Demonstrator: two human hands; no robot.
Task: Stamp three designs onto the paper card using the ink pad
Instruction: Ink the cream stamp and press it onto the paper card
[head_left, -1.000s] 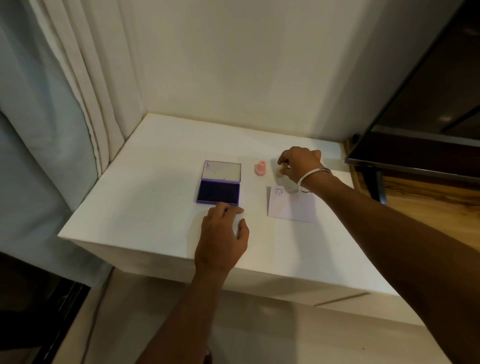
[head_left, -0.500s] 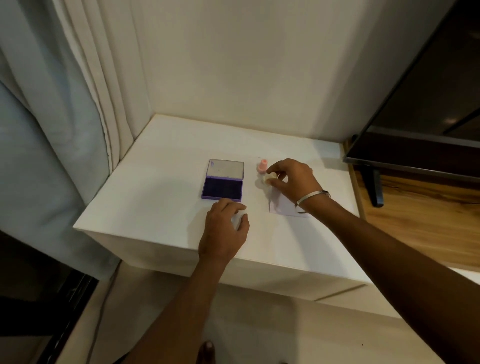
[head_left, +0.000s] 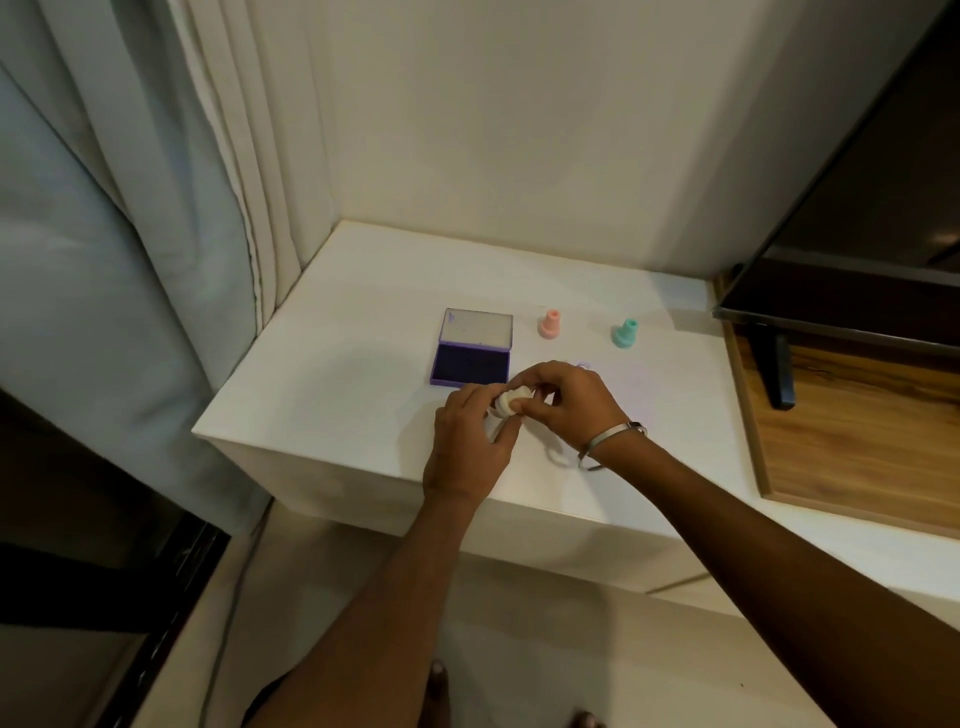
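A small cream-white stamp is held between both hands just in front of the ink pad. My left hand grips its left end and my right hand pinches its right end. The purple ink pad lies open, its clear lid folded back. A pink stamp and a teal stamp stand upright behind. The white paper card lies right of my right hand, with one purple stamped mark at its top left corner; my right hand covers part of it.
All of this sits on a white table set in a wall corner. Curtains hang at the left. A dark screen on a stand rests on a wooden surface at the right.
My right hand carried the white stamp from the back of the table toward me. My left hand lifted off the table and took hold of the stamp too. The teal stamp is now uncovered.
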